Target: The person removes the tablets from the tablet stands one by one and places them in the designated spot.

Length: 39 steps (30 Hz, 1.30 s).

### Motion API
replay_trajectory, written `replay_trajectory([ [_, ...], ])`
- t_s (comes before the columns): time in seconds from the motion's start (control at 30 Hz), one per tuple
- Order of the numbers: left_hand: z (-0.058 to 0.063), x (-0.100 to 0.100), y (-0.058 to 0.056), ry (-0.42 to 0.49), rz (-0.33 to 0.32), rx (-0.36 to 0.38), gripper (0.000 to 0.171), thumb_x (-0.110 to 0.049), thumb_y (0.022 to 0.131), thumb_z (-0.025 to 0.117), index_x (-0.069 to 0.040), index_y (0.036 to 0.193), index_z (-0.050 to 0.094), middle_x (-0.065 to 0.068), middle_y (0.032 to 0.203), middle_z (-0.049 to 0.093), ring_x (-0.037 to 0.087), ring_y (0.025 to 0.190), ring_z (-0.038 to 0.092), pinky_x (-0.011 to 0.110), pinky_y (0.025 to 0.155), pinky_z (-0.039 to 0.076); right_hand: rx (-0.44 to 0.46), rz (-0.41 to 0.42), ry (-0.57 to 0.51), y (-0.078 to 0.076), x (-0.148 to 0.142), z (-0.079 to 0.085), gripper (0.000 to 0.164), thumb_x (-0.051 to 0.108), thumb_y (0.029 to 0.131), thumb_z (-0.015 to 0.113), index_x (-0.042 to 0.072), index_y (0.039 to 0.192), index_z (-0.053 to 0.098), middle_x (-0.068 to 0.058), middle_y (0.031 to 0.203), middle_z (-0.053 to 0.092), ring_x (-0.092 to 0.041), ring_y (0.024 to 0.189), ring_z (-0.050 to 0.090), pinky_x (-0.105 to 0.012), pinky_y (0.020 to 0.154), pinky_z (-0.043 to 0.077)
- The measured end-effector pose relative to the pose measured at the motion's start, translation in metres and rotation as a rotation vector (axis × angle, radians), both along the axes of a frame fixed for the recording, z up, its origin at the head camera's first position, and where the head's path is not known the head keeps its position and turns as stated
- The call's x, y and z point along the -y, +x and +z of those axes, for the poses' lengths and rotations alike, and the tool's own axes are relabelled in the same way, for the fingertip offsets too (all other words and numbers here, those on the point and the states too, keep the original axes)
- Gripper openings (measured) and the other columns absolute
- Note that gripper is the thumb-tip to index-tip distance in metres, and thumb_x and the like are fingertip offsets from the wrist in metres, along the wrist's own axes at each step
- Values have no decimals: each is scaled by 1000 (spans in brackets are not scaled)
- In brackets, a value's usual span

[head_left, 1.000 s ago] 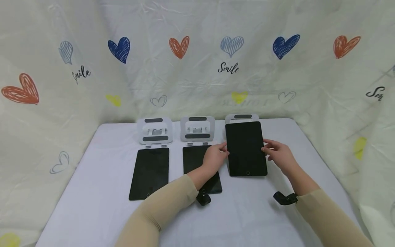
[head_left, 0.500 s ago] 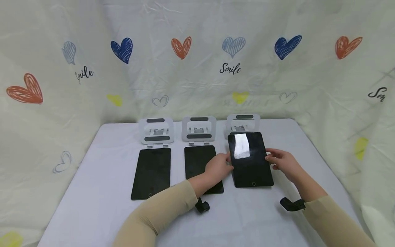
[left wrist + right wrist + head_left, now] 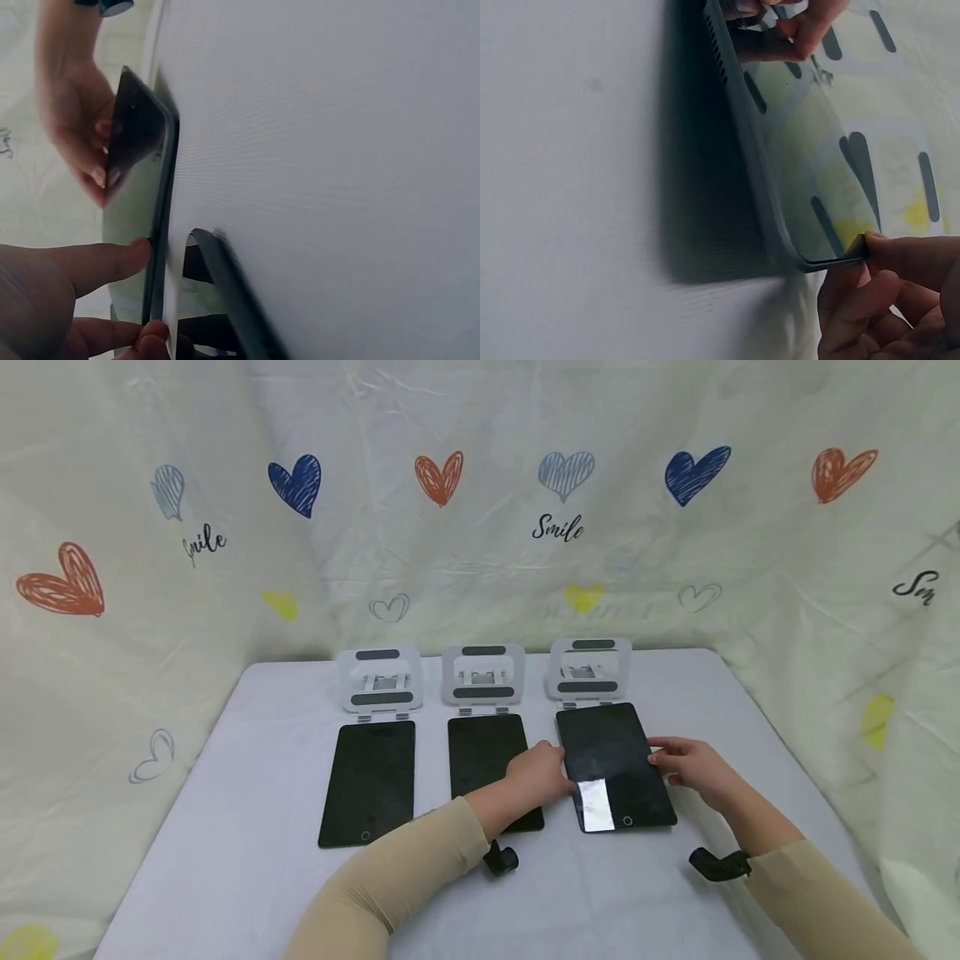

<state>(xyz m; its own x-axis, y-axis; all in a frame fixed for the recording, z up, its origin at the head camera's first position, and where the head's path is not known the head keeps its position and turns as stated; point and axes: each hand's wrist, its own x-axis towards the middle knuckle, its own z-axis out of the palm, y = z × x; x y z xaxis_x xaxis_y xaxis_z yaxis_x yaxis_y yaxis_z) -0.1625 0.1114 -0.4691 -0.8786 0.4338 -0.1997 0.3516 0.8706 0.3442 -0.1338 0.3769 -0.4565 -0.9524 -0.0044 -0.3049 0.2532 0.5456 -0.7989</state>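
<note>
A black tablet (image 3: 618, 756) is held by its two long edges, low over the table at the right of the row. My left hand (image 3: 538, 774) grips its left edge, thumb (image 3: 112, 262) on the screen side and fingertips curled under. On the opposite edge, my right hand (image 3: 693, 766) pinches it between thumb and fingers, as the right wrist view shows. In that view a shadow lies under the tablet's raised edge. A second tablet (image 3: 483, 752) lies flat under my left forearm, partly hidden by it. Further left rests a third tablet (image 3: 371, 777), also flat.
Three white stands with dark grey pads line the table's back edge: a left stand (image 3: 381, 678), a middle stand (image 3: 483, 674) and a right stand (image 3: 590, 668). A white cloth covers the table (image 3: 225, 860). Behind hangs a curtain (image 3: 480, 560) printed with hearts.
Both hands have brought the tablet down and toward me, away from the right stand, which now shows almost fully. The tablet has tipped flatter. The other two tablets have stayed put.
</note>
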Motion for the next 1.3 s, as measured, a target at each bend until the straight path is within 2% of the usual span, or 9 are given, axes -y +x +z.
replay_trajectory([
  [0.2,0,-2,0,-63,-15,20,52,-47,83,76,-19,126,68,-1,113,61,12,79,60,31,62,51,49,-3,48,3,2,-5,52,17,99,59,-9,142,46,-10,103,61,-20,85,52,-32,68,48],
  [0.4,4,-1,1,-83,-13,36,50,-47,84,77,-20,125,68,-1,112,61,14,79,61,32,62,50,40,19,112,3,6,-4,49,16,98,59,-10,138,49,-11,101,64,-19,85,56,-32,68,49],
  [0.53,1,-1,1,-75,-7,24,52,-47,83,77,-21,127,67,-1,111,61,14,79,60,32,63,50,42,23,153,0,9,1,47,12,96,61,-12,135,51,-12,94,66,-19,76,57,-33,63,50],
  [0.77,-1,-5,1,-68,2,20,54,-50,83,76,-23,129,66,-1,108,60,15,81,61,33,67,50,75,46,244,-8,12,9,45,5,94,61,-16,132,51,-20,96,67,-18,69,60,-34,61,51],
  [1.1,-2,-1,1,-76,11,20,55,-50,85,74,-20,130,65,0,110,60,16,85,60,33,69,51,79,67,329,-16,17,5,39,6,93,60,-13,127,55,-17,91,64,-19,66,59,-34,59,50],
  [1.3,-8,5,4,-28,-4,-17,57,-53,90,67,-22,137,61,0,116,61,15,94,61,31,72,52,73,80,350,-16,14,3,40,11,95,59,-12,128,54,-18,94,63,-19,67,59,-34,60,49],
])
